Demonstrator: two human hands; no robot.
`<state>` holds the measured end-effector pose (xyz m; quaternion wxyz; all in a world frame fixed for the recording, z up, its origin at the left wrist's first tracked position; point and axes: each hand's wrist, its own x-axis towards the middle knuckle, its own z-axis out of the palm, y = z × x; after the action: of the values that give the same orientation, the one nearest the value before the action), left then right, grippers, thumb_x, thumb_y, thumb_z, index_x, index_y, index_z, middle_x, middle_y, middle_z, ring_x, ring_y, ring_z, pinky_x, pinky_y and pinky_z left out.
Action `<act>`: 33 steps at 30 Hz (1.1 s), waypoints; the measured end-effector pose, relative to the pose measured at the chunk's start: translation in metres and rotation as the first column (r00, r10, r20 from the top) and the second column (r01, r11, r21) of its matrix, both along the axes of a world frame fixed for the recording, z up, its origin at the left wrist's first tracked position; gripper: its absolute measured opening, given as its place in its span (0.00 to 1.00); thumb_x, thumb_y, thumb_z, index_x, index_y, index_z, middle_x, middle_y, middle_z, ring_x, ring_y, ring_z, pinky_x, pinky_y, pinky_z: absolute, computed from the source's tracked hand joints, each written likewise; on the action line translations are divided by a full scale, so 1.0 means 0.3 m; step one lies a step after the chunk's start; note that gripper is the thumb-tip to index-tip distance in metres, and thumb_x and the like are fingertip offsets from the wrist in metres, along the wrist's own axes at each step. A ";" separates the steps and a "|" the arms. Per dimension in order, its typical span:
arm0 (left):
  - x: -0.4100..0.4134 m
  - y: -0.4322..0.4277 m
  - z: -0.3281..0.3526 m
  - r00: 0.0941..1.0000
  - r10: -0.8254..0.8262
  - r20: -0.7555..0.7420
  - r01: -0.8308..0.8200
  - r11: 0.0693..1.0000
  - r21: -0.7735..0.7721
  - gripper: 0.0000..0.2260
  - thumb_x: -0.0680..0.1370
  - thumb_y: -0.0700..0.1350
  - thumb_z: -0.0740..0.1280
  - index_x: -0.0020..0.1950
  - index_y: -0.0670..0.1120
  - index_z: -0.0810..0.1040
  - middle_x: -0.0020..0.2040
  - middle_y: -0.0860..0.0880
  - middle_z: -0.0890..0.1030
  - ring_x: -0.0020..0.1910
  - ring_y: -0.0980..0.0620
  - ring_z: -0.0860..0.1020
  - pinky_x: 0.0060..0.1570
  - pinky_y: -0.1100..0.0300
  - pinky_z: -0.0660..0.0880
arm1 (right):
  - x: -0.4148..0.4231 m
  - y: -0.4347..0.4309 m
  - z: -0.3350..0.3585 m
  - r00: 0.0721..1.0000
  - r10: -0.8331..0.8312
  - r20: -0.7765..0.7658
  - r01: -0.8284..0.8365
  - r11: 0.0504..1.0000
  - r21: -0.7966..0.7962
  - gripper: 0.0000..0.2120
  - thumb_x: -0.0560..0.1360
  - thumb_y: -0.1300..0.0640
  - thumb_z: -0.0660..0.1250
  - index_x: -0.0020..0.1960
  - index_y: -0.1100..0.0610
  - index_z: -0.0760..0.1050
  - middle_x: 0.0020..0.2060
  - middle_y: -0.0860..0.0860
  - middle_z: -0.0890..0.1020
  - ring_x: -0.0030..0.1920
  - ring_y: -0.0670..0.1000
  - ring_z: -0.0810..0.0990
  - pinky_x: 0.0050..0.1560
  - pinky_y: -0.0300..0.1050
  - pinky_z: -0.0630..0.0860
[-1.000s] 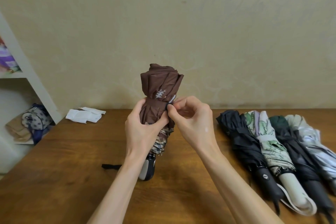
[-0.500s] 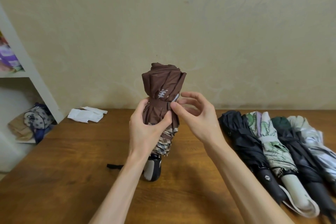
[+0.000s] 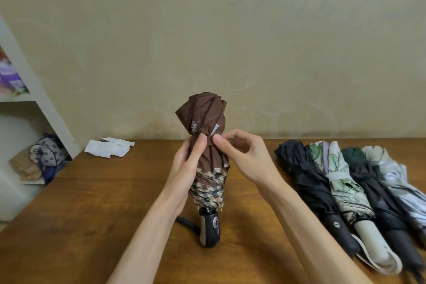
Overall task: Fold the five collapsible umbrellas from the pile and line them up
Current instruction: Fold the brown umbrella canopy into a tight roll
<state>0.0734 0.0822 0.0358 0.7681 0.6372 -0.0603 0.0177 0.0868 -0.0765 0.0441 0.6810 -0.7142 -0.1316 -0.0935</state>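
Note:
A brown umbrella (image 3: 207, 122) with a checked hem stands upright on its dark handle (image 3: 211, 229) in the middle of the wooden table (image 3: 92, 214). My left hand (image 3: 186, 168) grips its folded canopy from the left, thumb across the strap. My right hand (image 3: 244, 157) pinches the brown strap at the canopy's waist. Several folded umbrellas lie side by side at the right: a black one (image 3: 309, 182), a green floral one (image 3: 341, 182), a dark green one (image 3: 373, 189) and a silver-white one (image 3: 398, 182).
White folded paper (image 3: 108, 148) lies at the table's back left. A white shelf unit (image 3: 34, 104) stands at the left with a dotted bag (image 3: 46, 153) on a lower shelf. A beige wall runs behind the table.
The brown umbrella has shifted slightly right and lower in view. My right hand moved from spread fingers back to pinching the strap at the canopy's waist.

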 end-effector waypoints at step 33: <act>0.017 0.045 0.016 0.983 0.065 -0.173 -0.036 0.986 0.164 0.17 0.76 0.58 0.75 0.59 0.49 0.87 0.51 0.52 0.89 0.53 0.57 0.87 0.59 0.57 0.78 | 0.006 -0.023 -0.013 0.996 0.057 -0.062 -0.062 0.995 -0.075 0.16 0.87 0.50 0.62 0.56 0.55 0.87 0.49 0.48 0.90 0.52 0.47 0.88 0.54 0.39 0.83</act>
<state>0.0785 0.0957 0.0407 0.7159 0.6973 0.0235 -0.0246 0.0885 -0.0835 0.0401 0.6591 -0.7382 -0.1359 -0.0466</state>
